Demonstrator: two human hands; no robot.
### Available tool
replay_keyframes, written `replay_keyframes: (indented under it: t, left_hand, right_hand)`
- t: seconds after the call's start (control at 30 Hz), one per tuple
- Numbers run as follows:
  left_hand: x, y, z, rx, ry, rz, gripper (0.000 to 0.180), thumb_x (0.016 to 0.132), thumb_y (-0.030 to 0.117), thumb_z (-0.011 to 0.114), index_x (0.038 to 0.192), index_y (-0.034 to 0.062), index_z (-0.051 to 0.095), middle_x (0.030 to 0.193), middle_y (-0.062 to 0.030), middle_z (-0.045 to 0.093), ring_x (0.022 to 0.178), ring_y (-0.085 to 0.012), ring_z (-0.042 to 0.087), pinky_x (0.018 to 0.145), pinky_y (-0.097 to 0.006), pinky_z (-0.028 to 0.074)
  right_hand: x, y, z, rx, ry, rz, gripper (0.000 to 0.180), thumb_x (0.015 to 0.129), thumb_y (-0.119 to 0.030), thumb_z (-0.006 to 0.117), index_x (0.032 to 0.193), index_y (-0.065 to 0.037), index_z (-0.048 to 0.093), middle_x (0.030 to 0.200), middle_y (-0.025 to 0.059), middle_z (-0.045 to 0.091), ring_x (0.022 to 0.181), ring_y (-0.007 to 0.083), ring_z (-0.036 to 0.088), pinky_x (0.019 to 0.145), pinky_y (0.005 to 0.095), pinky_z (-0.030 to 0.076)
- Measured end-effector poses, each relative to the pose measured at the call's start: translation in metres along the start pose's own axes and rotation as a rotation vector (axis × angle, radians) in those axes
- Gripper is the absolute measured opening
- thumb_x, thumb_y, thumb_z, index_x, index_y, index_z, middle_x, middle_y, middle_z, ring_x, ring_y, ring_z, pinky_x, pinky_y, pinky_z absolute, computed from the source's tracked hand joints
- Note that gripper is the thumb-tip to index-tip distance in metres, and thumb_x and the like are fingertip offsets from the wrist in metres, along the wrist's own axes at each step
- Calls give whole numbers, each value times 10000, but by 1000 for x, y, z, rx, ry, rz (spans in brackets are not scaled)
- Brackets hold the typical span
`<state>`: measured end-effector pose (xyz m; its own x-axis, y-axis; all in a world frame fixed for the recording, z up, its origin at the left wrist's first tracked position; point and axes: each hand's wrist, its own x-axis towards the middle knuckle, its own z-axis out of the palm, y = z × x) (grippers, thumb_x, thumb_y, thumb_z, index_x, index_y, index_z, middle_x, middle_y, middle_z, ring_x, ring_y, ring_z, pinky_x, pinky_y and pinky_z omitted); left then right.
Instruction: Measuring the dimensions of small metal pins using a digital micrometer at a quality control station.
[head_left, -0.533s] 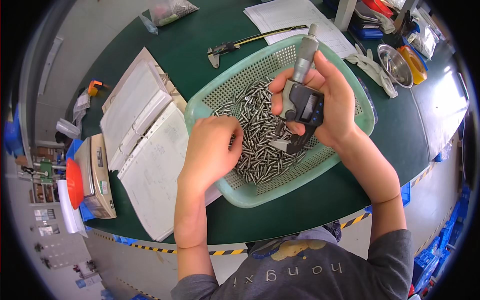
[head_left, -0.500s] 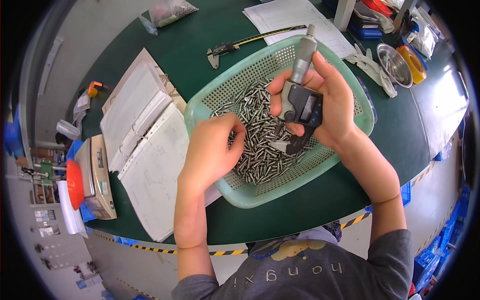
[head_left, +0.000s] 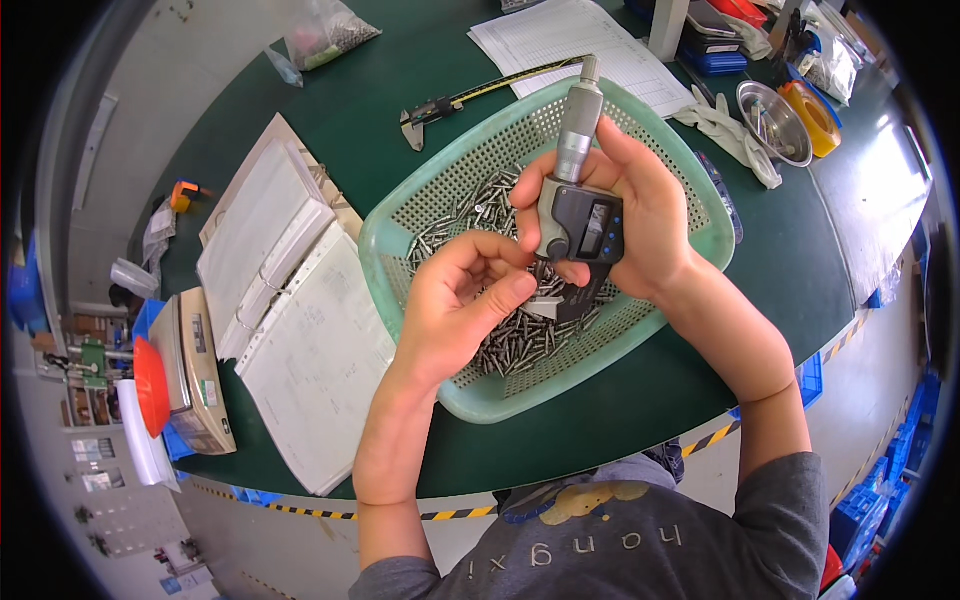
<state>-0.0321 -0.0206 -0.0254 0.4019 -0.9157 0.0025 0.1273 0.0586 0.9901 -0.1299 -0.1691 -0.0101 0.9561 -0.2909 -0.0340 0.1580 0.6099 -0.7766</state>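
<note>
My right hand [head_left: 655,220] is wrapped round a digital micrometer [head_left: 588,225]. Its grey thimble points up and away, and its jaw end is low, toward my left hand. My left hand [head_left: 455,310] has thumb and fingers pinched together close beside the jaws; whatever they pinch is hidden or too small to make out. Both hands are above a pale green perforated plastic basket [head_left: 715,215]. Inside it lies a heap of small shiny metal pins or screws [head_left: 515,350], partly covered by my hands.
An open ring binder [head_left: 310,350] lies left of the basket, beside a beige scale [head_left: 200,370]. Behind the basket are a caliper [head_left: 470,100] and paper sheets [head_left: 570,45]. White gloves [head_left: 735,135] and a metal bowl [head_left: 775,125] sit at the right. A plastic bag [head_left: 335,35] stands far left.
My left hand has moved right, from over the basket's left side to beside the micrometer's jaws. In the picture, the micrometer and right hand sit slightly further left.
</note>
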Motion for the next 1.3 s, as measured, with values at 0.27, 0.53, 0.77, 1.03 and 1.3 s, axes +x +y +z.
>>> replay_keyframes:
  t: [0.27,0.53,0.77,1.03,1.3]
  left_hand:
    - [0,-4,3,80,75,84,217,705,73,714,836,6,555,794,-25,575,735,-86,532,702,-227,441]
    - [-1,2,4,299,83,210,219,676,62,734,792,0,559,750,-37,585,698,-90,552,658,-224,452]
    - [-5,-1,6,369,117,269,213,663,40,737,773,1,559,713,-47,604,664,-102,581,617,-218,460]
    - [-7,3,7,299,127,213,180,710,48,700,799,-6,554,754,-42,598,707,-93,563,661,-224,449]
    - [8,1,8,82,-27,15,154,754,44,653,853,-11,548,807,-37,582,748,-91,549,710,-226,440]
  right_hand:
    - [0,-3,-1,3,-1,47,594,900,-430,190,880,47,544,671,141,589,461,161,495,410,246,397]
    - [-1,-6,3,-47,55,97,591,916,-422,175,881,33,550,671,133,584,449,156,480,413,247,396]
    - [-2,-1,4,-72,21,104,610,911,-446,177,871,25,562,668,122,585,448,151,477,416,249,394]
    - [-2,-3,9,-85,77,59,596,864,-533,314,830,8,562,645,114,581,417,143,463,394,238,379]
    - [-1,-12,-8,-55,107,-9,589,865,-536,333,821,6,558,643,97,583,407,140,468,382,232,377]
